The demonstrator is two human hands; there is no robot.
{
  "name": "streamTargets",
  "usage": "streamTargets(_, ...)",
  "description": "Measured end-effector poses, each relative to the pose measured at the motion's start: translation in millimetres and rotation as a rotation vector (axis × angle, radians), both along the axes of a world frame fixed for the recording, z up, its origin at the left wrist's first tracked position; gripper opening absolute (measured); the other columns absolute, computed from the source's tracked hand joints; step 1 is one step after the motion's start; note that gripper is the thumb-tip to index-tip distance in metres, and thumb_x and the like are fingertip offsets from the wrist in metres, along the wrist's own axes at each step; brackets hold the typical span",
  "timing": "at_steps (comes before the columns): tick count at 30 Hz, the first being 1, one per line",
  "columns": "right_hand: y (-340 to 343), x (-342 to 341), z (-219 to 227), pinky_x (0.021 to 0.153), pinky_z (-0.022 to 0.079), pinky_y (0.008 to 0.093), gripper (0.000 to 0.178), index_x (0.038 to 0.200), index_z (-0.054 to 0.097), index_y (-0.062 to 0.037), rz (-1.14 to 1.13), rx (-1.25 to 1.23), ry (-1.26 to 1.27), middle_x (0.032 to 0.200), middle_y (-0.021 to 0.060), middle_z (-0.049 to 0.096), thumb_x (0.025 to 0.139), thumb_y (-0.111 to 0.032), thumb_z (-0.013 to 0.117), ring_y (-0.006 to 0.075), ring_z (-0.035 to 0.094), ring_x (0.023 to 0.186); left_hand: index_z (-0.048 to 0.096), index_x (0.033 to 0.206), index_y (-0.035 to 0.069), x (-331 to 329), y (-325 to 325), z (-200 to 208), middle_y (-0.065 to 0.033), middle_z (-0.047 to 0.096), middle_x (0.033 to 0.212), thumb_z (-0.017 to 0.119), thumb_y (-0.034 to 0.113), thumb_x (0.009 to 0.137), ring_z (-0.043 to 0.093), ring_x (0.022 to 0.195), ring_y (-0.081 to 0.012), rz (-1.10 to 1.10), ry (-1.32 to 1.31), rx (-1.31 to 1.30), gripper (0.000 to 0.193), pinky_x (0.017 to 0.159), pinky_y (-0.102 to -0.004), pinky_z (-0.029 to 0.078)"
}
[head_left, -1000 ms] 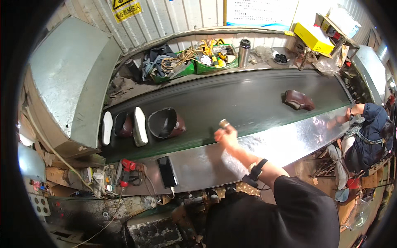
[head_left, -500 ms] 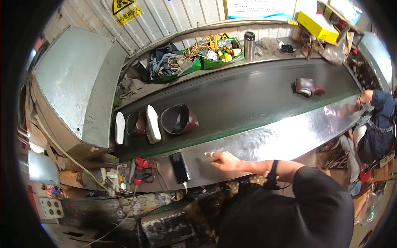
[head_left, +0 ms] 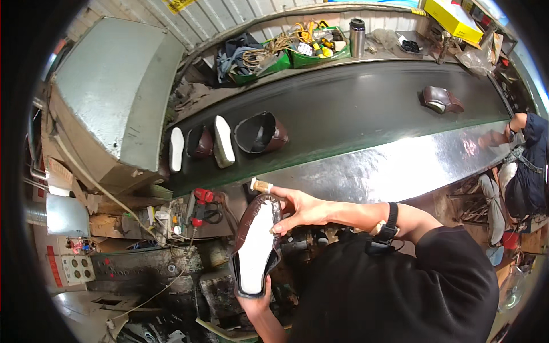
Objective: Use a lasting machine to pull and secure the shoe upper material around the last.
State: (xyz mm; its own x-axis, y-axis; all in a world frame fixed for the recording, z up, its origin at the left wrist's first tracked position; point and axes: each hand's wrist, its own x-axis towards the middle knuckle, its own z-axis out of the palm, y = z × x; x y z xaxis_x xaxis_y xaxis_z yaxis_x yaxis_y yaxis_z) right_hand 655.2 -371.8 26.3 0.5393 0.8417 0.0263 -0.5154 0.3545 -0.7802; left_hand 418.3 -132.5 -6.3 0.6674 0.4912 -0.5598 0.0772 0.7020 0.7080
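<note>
While the brown shoe upper (head_left: 245, 226) is held sole-up close to the body, it looks partly worked: around the toe the leather is pleated and gathered in toward the white sole (head_left: 255, 246), but toward the heel its dark edge stands loose, so I judge that end is left to do. The left hand (head_left: 260, 303) cups the heel end from below, gripping it, most of its fingers hidden. The right hand (head_left: 300, 208) is clamped on the toe half — thumb pressed on the white sole, index finger, wrapped in white and tan, reaching past the toe. Beyond, to the left, rests a red power tool (head_left: 201, 200). Farther off, on the dark belt (head_left: 343, 114), two white-soled forms (head_left: 224, 142) alternate with two open uppers (head_left: 277, 137); none are joined, so those seem not yet begun. Another brown shoe piece (head_left: 443, 100) lies well apart at the right, and behind the belt stand a steel flask (head_left: 357, 39) and green bins (head_left: 260, 68).
</note>
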Motion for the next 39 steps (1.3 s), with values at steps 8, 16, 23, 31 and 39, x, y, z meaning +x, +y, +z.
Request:
streamTargets(8, -64.1, 25.1, -2.8, 0.058, 0.052, 0.0256, 0.054, 0.140, 0.059, -0.0100, -0.683, -0.419, 0.064, 0.093, 0.0002, 0.069, 0.089, -0.021, 0.074, 0.0084, 0.064, 0.070, 0.057, 0.135, 0.011, 95.3, -11.6, -86.0, -0.0151, 0.063, 0.131, 0.045, 0.044, 0.103, 0.063, 0.116, -0.0444, -0.488, 0.117, -0.462, 0.048, 0.084, -0.0512, 0.061)
streamTargets(16, -275.8, 132.7, -30.4, 0.066, 0.052, 0.0272, 0.068, 0.149, 0.044, -0.0024, -1.443, -0.748, -0.435, 0.094, 0.0080, 0.072, 0.089, -0.013, 0.075, 0.0117, 0.064, 0.079, 0.055, 0.127, 0.001, 157.4, -40.4, -52.7, -0.0136, 0.063, 0.114, 0.060, 0.022, 0.102, 0.068, 0.105, -0.0297, -0.625, 0.147, 0.119, 0.033, 0.087, -0.0450, 0.059)
streamTargets(23, -286.3, 142.4, -111.9, 0.068, 0.057, 0.0313, 0.058, 0.145, 0.049, -0.0062, -1.454, -1.006, -0.291, 0.094, 0.0116, 0.074, 0.090, -0.007, 0.067, 0.0168, 0.069, 0.073, 0.059, 0.125, 0.000, 235.3, -36.6, -54.4, -0.0095, 0.064, 0.111, 0.065, 0.017, 0.099, 0.068, 0.096, -0.0214, -0.821, 0.120, 0.384, 0.031, 0.082, -0.0360, 0.059)
streamTargets(31, -106.6, 81.8, -117.2, 0.072, 0.058, 0.0313, 0.081, 0.157, 0.024, -0.0043, -0.785, -0.680, 0.088, 0.103, 0.0147, 0.070, 0.095, -0.022, 0.073, 0.0163, 0.068, 0.087, 0.048, 0.143, -0.001, 418.3, -48.0, -122.3, -0.0205, 0.068, 0.122, 0.077, 0.012, 0.080, 0.064, 0.115, -0.0374, -0.890, -0.139, 1.700, 0.070, 0.102, -0.0424, 0.048)
streamTargets(39, -118.4, 35.8, -114.7, 0.098, 0.047, 0.0618, 0.095, 0.162, 0.001, -0.0344, -0.845, -0.039, 0.760, 0.152, 0.0070, 0.038, 0.097, -0.032, 0.069, 0.0283, 0.046, 0.133, 0.065, 0.128, 0.002, 453.4, -53.1, -72.3, -0.0163, 0.074, 0.113, 0.080, 0.026, 0.084, 0.070, 0.107, -0.0260, -1.135, -0.438, 1.043, 0.053, 0.100, -0.0378, 0.050)
